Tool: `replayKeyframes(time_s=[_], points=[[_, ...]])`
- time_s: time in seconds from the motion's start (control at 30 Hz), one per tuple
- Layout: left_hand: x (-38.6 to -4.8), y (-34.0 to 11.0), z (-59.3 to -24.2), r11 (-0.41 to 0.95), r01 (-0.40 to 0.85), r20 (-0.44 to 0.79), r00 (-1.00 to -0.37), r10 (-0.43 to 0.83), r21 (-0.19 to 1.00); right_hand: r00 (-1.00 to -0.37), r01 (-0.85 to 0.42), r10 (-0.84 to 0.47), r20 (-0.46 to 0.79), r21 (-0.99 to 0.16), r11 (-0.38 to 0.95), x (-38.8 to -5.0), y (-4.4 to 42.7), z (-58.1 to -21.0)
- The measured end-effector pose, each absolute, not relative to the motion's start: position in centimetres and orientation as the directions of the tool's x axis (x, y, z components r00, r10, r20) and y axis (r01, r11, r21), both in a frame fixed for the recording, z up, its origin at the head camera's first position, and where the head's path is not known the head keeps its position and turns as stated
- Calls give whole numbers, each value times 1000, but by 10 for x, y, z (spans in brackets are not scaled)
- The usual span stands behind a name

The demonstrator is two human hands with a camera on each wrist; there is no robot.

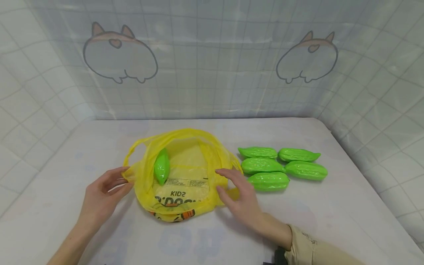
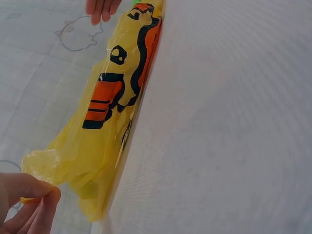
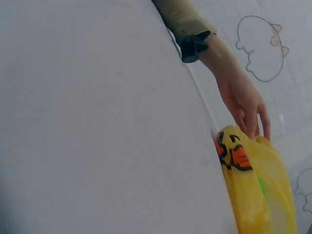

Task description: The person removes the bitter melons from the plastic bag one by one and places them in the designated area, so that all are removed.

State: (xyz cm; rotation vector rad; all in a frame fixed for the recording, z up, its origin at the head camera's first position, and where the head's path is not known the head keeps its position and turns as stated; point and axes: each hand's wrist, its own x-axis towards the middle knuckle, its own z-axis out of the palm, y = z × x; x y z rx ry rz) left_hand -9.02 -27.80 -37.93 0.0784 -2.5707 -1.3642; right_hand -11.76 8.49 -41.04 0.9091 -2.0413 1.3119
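A yellow plastic bag (image 1: 216, 158) with black print lies on the table, its mouth spread wide. One glossy green toy bitter gourd (image 1: 162, 167) is inside, along the bag's left wall. My left hand (image 1: 104, 195) pinches the bag's left edge near a handle loop; the left wrist view shows thumb and fingertips gripping the thin plastic. At the bag's right edge, my right hand (image 1: 243, 202) has its fingers extended and spread apart from the thumb, and nothing shows in its grip. Several more bitter gourds (image 1: 263, 165) lie to the right of that hand.
The white table (image 1: 291, 224) carries the bag and the loose gourds, which lie grouped in two columns. A tiled backdrop (image 1: 215, 73) with cartoon animal drawings rises behind it, and tiled sides (image 1: 374, 125) stand at left and right.
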Motion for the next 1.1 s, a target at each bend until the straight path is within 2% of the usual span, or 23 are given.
replayKeyframes(time_s=[0.57,0.87,1.1], points=[[-91,-277,-383,558,70,178,-974,-141,827,-753,-658,-294,589,-696,289,-118,31,-415],[-92,-275,-382,594,50,166,-976,-142,803,-887,-446,-292,358,-827,341,-117,3,-404],[-92,-276,-382,582,59,169,-976,-136,811,-917,-374,-296,266,-831,412,-122,-17,-399]])
